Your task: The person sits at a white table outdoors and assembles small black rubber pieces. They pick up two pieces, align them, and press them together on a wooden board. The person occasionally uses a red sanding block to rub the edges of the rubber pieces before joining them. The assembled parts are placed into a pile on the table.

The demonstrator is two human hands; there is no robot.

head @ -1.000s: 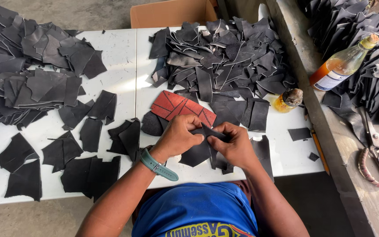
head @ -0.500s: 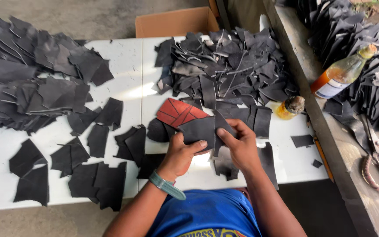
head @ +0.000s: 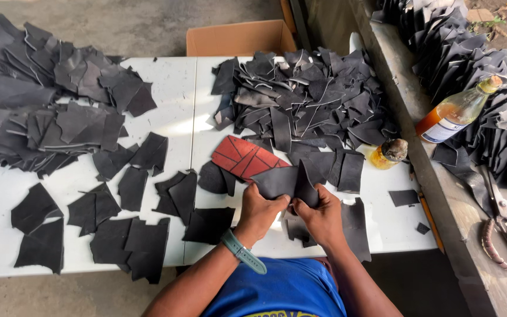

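Head view | both hands at table edge, L hand (head: 260,210) & R hand (head: 323,215) closed on one dark leather piece (head: 286,183), pinched btwn thumbs/fingers, lifted clear for handling | red patterned piece (head: 246,158) just beyond hands | heap of dark offcuts (head: 306,105) farther out | small bottle (head: 387,154) to R

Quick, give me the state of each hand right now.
Left hand: closed on the dark leather piece, gripping its left edge.
Right hand: closed on the same dark leather piece, gripping its right side.
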